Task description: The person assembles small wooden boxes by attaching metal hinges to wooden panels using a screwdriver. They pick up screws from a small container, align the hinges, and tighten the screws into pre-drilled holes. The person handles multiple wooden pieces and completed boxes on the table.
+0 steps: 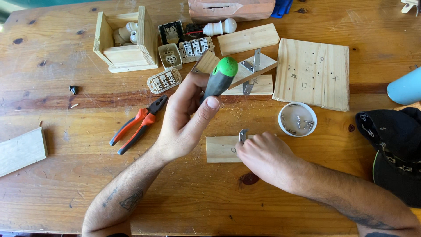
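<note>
One big knotty wooden table (pixel 57 193) fills the whole view, varnished, scratched and warm orange. The left hand (pixel 186 116) is wrapped around a screwdriver (pixel 220 78) with a grey rubbery handle and green cap, held up above the table. The right hand (pixel 267 158) presses on a small pale pine block (pixel 220 149) with a bent metal bracket (pixel 242 134) at its edge. Orange-handled pliers (pixel 139 123) lie just left, and a white round dish of screws (pixel 297 119) sits to the right.
</note>
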